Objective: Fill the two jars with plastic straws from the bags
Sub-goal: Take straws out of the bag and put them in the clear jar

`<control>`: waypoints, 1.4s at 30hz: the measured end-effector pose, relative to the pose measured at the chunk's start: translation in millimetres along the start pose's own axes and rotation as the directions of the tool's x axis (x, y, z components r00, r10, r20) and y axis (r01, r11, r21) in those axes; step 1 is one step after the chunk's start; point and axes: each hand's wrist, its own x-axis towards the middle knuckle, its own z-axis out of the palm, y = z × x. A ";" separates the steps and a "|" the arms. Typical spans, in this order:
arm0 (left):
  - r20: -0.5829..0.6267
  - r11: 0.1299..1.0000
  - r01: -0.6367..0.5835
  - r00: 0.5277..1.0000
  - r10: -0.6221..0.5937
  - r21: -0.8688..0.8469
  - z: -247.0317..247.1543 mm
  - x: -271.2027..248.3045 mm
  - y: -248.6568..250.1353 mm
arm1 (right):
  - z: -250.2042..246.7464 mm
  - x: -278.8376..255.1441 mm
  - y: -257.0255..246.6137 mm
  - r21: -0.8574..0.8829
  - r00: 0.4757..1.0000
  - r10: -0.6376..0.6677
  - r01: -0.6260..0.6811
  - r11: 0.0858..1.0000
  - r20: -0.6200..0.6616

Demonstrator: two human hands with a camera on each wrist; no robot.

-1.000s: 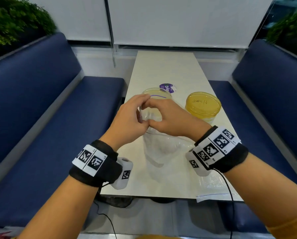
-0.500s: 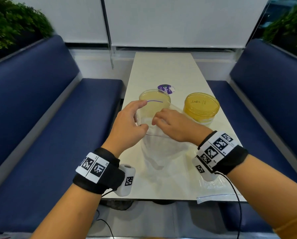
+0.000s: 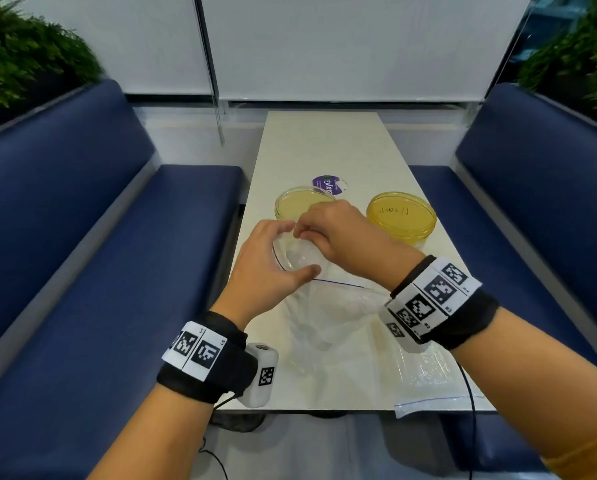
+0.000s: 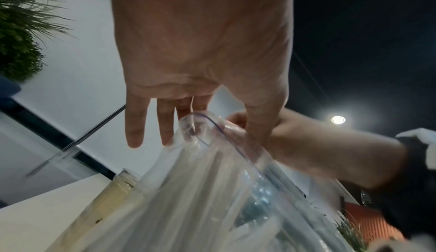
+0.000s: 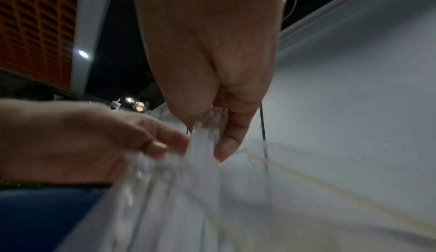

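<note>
Hands [image 3: 311, 244] pinch bag [image 3: 328, 306], mouth seemingly up.

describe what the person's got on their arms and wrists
Both forearms are bare. Each wrist carries a black fabric wristband, the left wristband and the right wristband, faced with white tags printed with black square codes. A white camera block with its own small code tag hangs under the left wrist, and thin black cables trail from both bands. A mustard sleeve edge shows at the right elbow.
</note>
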 end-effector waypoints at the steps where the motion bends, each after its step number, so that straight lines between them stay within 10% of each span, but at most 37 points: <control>1: 0.001 1.000 0.016 1.000 -0.016 0.009 1.8 1.9 1.7 | -7.3 2.8 -4.6 -0.002 1.000 -0.014 0.014 1.000 -0.018; 6: -0.097 0.996 0.073 0.993 -0.067 0.053 20.7 10.9 6.6 | -19.1 10.6 -18.8 0.113 0.977 -0.067 0.091 0.989 -0.201; 12: -0.219 0.998 0.002 0.976 -0.017 -0.069 30.2 15.0 -6.8 | -4.3 2.8 -21.5 0.545 0.921 0.176 0.046 0.837 -0.348; 17: -0.221 0.997 0.039 0.974 -0.054 -0.070 34.0 18.5 -8.1 | 33.4 9.7 -20.8 0.729 0.952 0.298 -0.150 0.667 -0.076; 29: -0.133 0.956 0.159 0.971 -0.197 -0.247 18.7 4.8 -4.6 | 4.5 33.5 -31.9 0.702 0.897 0.334 -0.038 0.711 -0.291; 37: -0.172 0.962 0.142 0.968 -0.184 -0.233 3.0 -4.4 -12.9 | -103.6 67.3 -1.4 0.886 0.832 0.380 0.253 0.387 -0.404; 42: -0.204 0.960 0.156 0.957 -0.205 -0.232 -9.1 -11.6 -22.5 | -75.6 111.3 40.9 0.901 0.795 0.468 0.213 0.378 -0.385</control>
